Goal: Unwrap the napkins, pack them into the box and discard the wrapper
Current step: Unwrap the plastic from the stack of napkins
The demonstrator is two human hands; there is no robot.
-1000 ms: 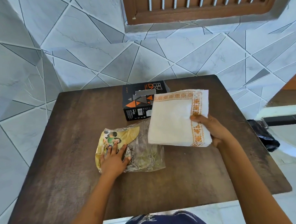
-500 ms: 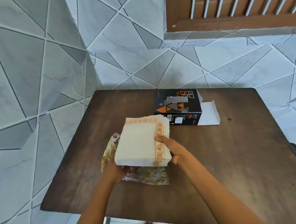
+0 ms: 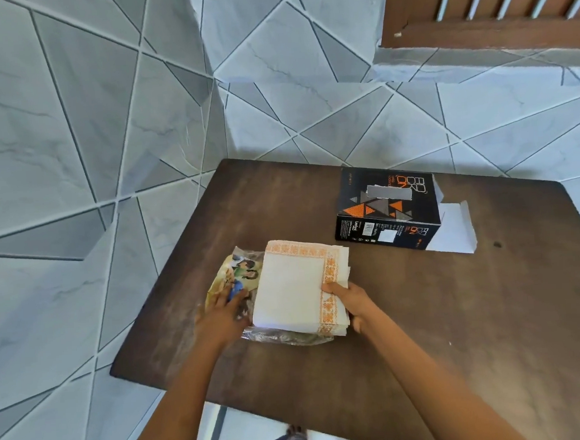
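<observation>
The right hand point(image 3: 351, 306) is pinching the stack of napkins point(image 3: 298, 286) at its orange-bordered right edge, thumb on top and fingers curled underneath, while the left hand point(image 3: 224, 313) is lying flat, fingers spread, on the printed wrapper point(image 3: 236, 275), holding nothing. The stack is sitting over the crumpled clear end of the wrapper, near the front left of the dark wooden surface point(image 3: 459, 311); whether it is resting on the plastic or lifted just above it is hard to say. The black box point(image 3: 389, 209) is lying on its side well apart, toward the far right, with a white flap folded out at its right end. Since the grip is taking only one edge, the loose far side of the stack is likely to sag or fan out when it is carried, and single sheets could be sliding off. The box mouth is facing away to the right, so the stack may be catching on the flap. The inside of the box is hidden, and the fingers under the napkins are out of sight.
</observation>
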